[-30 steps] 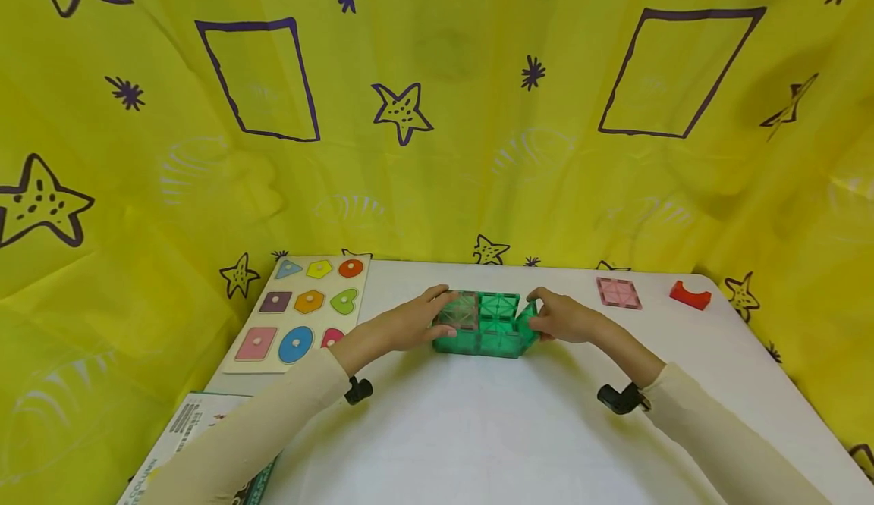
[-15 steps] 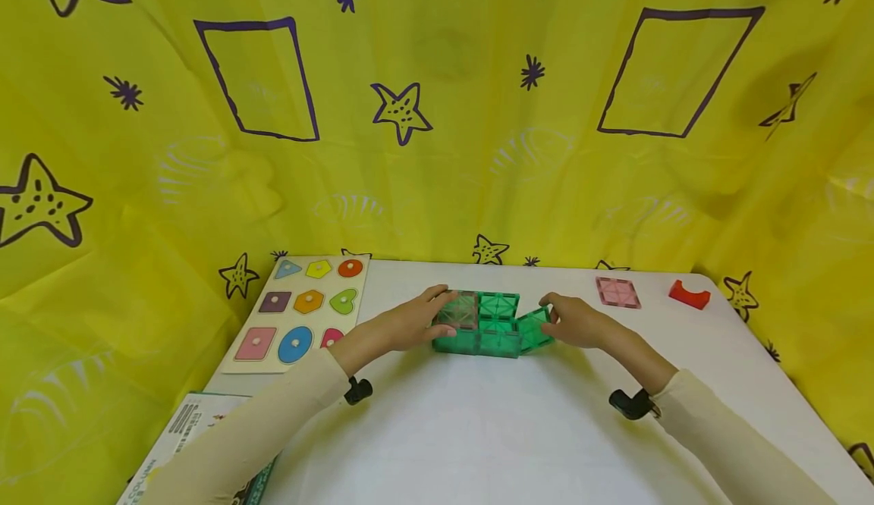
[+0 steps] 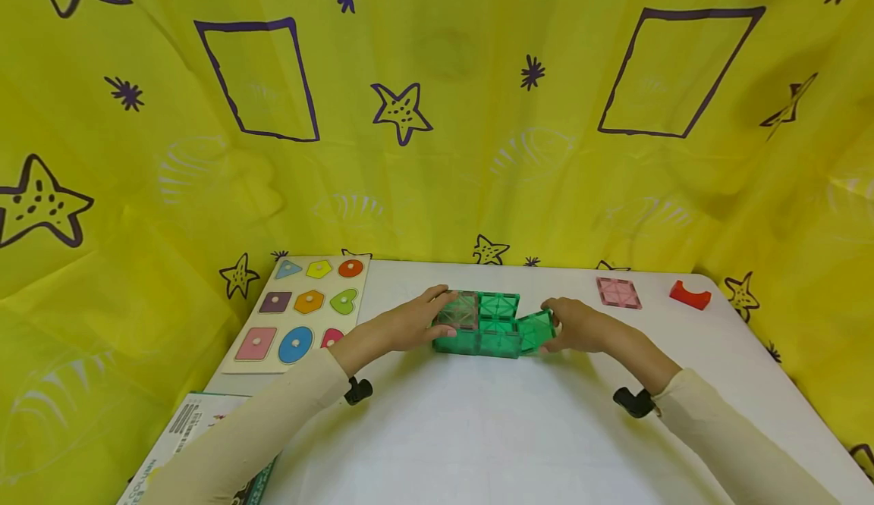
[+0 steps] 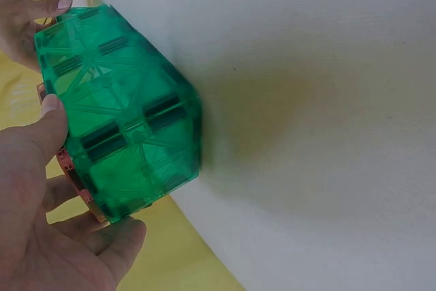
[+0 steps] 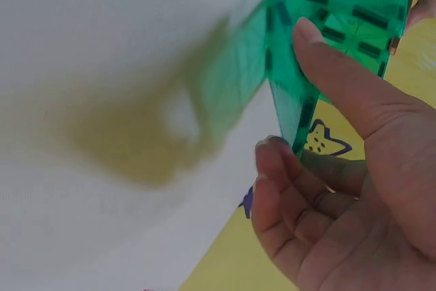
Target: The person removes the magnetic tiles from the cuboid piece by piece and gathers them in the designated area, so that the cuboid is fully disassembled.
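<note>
A box-like structure of clear green magnetic tiles (image 3: 498, 344) stands in the middle of the white table, with a pink tile (image 3: 459, 309) on its top at the left. My left hand (image 3: 406, 326) grips the structure's left end; in the left wrist view its thumb lies along the near edge and the fingers curl beneath the far side. At the right end a green square tile (image 3: 536, 330) angles outward from the structure. My right hand (image 3: 580, 326) pinches this end tile, its thumb (image 5: 340, 76) in front and fingertips at its lower edge in the right wrist view.
Farther right lie a loose pink square tile (image 3: 618, 293) and a red notched block (image 3: 690, 295). On the left are a wooden shape-puzzle board (image 3: 322, 321) with knobbed pieces and a white printed box (image 3: 180, 421). A yellow patterned curtain (image 3: 451, 186) hangs behind the table.
My right hand has moved right, swinging the green end tile outward from the structure; its thumb has since shifted down along the tile. My left hand has kept its grip in place.
</note>
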Motion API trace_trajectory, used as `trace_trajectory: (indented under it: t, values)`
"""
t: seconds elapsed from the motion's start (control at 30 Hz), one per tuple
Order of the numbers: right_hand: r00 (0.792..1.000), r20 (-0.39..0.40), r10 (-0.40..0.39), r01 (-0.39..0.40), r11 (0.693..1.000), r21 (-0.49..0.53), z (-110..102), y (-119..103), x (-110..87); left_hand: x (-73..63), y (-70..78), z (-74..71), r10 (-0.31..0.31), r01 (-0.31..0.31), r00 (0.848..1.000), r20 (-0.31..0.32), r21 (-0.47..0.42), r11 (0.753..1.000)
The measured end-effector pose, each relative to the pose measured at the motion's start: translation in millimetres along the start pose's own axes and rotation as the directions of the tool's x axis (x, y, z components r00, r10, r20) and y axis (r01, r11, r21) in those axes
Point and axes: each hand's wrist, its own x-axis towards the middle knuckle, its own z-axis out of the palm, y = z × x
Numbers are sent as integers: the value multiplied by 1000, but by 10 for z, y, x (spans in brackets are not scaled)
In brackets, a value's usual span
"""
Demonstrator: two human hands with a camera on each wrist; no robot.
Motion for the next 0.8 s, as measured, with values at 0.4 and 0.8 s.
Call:
trace_trajectory:
  t: [0.4,0.8]
  values:
    - [998,-20,-58,55,994,-96,15,91,-23,3,-17,4,11,-11,1000,-5,8,1000]
    - [989,-58,-134,129,988,-89,0,168,8,-2,-15,3,14,-14,1000,-4,15,1000]
